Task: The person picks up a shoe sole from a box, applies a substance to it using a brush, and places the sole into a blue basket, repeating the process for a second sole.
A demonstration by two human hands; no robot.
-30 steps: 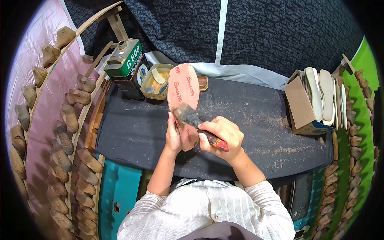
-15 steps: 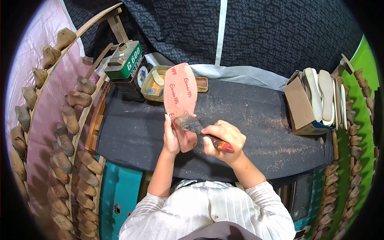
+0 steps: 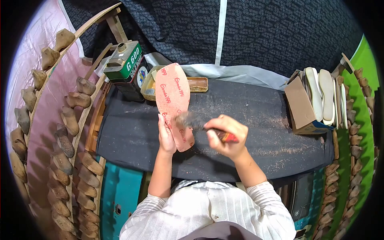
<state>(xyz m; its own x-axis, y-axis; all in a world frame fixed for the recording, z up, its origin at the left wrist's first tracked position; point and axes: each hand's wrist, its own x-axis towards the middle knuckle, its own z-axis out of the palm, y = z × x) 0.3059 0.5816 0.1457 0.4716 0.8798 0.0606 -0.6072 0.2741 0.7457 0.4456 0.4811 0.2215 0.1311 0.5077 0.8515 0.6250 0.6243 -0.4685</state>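
**Brush Meets Insole Over a Dusty Bench**

The fingers of the right hand (image 3: 226,136) are curled tight around the red-tipped handle of a brush (image 3: 190,121), whose blurred bristles lie against the lower part of a pink insole (image 3: 173,100). The left hand (image 3: 166,138) clamps the insole's near end from the left edge and holds it tilted up over the bench, toe pointing away.

The insole's toe partly hides a yellowish tray (image 3: 149,86). A shallow tin (image 3: 199,84) sits just beside it, and a green can (image 3: 124,62) stands to the left. Far right, a cardboard box (image 3: 301,106) holds upright pale soles (image 3: 320,94).

The bench wears a dark cloth (image 3: 260,120) flecked with dust. Racks of wooden lasts (image 3: 66,120) curve along both sides, and a dark patterned curtain (image 3: 280,32) hangs behind.
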